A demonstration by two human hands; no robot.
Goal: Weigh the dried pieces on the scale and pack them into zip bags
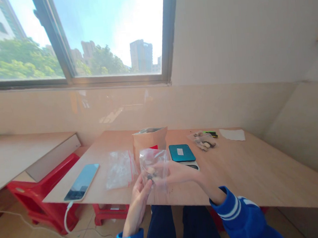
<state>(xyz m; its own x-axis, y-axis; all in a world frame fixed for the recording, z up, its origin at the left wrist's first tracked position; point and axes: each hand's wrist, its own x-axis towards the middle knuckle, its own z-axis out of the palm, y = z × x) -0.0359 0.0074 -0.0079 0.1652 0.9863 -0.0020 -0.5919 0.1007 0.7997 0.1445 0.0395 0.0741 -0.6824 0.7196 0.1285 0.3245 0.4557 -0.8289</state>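
Observation:
A clear plastic zip bag with a few pale and dark dried pieces in it is held up over the table's front edge. My left hand pinches its lower left side, thumb in front. From the right, my right hand grips the bag; its fingers show through the plastic, and whether they are inside or behind it I cannot tell. Just behind the bag stands a brown stand-up pouch, open at the top. A small scale with a teal top lies beyond my right hand.
Flat clear bags with a red seal line lie left of my hands, next to a phone on a white cable. Filled small bags, a green-black marker-like item and white paper lie back right. Red stools stand below.

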